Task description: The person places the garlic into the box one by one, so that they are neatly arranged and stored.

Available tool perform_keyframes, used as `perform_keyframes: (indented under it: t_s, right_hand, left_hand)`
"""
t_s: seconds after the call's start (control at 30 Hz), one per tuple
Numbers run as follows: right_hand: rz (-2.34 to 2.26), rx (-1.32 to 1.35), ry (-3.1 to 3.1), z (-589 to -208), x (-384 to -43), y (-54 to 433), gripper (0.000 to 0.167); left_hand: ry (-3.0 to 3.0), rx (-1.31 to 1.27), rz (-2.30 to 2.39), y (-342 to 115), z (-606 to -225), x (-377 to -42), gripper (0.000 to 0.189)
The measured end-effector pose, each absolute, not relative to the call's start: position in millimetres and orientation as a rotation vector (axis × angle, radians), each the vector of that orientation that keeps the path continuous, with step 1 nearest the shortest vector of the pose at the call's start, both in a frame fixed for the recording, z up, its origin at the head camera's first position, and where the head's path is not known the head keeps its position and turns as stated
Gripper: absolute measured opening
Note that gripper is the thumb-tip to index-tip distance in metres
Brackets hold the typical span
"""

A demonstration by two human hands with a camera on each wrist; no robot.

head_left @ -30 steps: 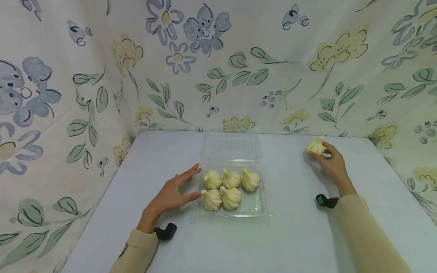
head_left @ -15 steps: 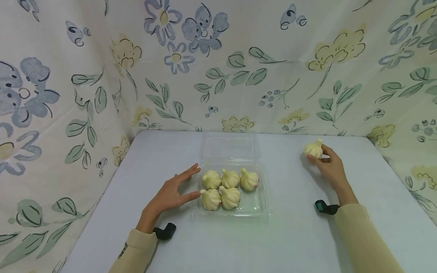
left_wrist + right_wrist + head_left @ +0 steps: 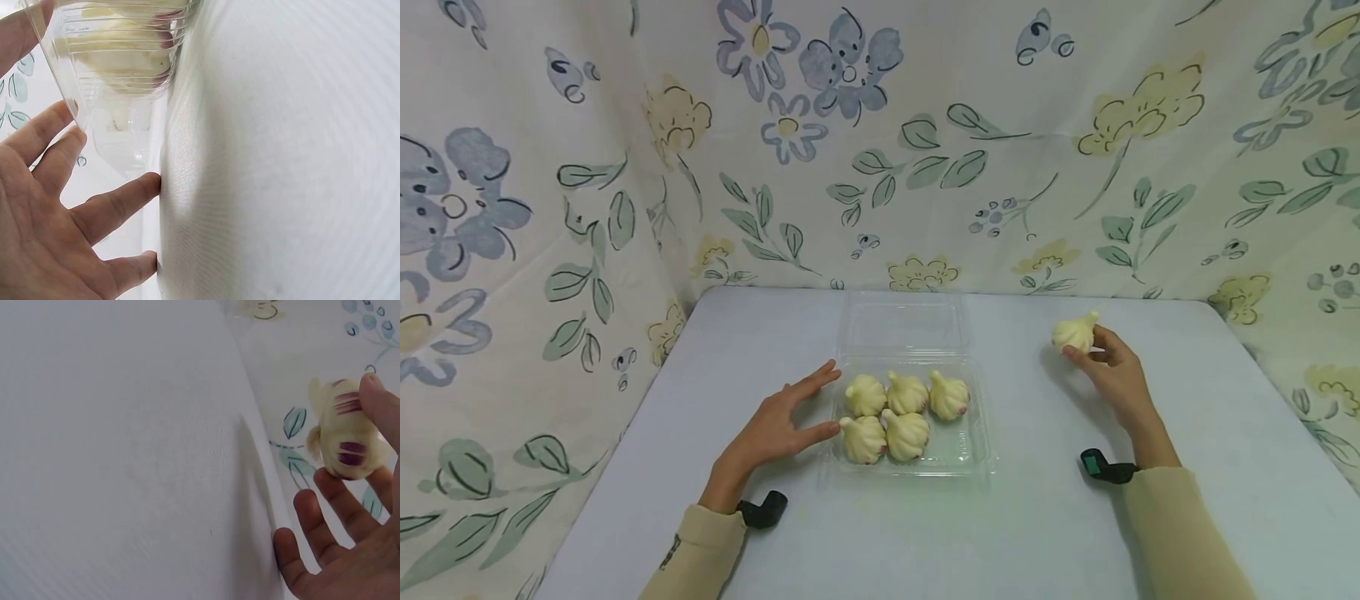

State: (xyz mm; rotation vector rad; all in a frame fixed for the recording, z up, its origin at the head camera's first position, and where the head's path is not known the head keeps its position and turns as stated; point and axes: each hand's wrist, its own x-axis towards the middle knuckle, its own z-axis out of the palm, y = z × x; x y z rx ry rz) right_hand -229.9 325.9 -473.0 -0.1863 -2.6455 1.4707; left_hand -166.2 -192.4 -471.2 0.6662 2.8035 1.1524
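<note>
Pinching a pale, purple-streaked garlic bulb (image 3: 1075,332), the right hand (image 3: 1112,375) holds it.

The head camera looks forward and down over the whole table (image 3: 1045,517), with the floral cloth backdrop (image 3: 925,150) filling the upper half of the frame and both hands in the lower half. The left wrist camera sits very close and low, turned sideways, with the left hand (image 3: 44,244) at lower left and the clear plastic container (image 3: 119,62) at upper left; the head view shows the same container (image 3: 917,417) at centre. The right wrist camera, equally close, frames the right hand (image 3: 350,550) at lower right holding a garlic bulb (image 3: 347,434), seen at right in the head view (image 3: 1075,332).
</note>
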Motion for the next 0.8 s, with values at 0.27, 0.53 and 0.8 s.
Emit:
perform_keyframes:
  t_s: [0.27,0.53,0.8]
  right_hand:
    - [1.521,-0.118,-2.609,-474.1,-224.0,308.5,0.066]
    - [1.52,-0.009,-2.652,-464.5,-216.0,290.8,0.064]
    - [1.507,0.11,-2.729,-453.1,-210.4,272.3,0.065]
  left_hand:
    - [2.798,0.676,1.16,-192.0,-469.2,-164.6,0.075]
    - [2.789,0.666,1.165,-191.2,-467.0,-163.4,0.074]
    - [2.796,0.663,1.153,-191.5,-467.2,-163.8,0.075]
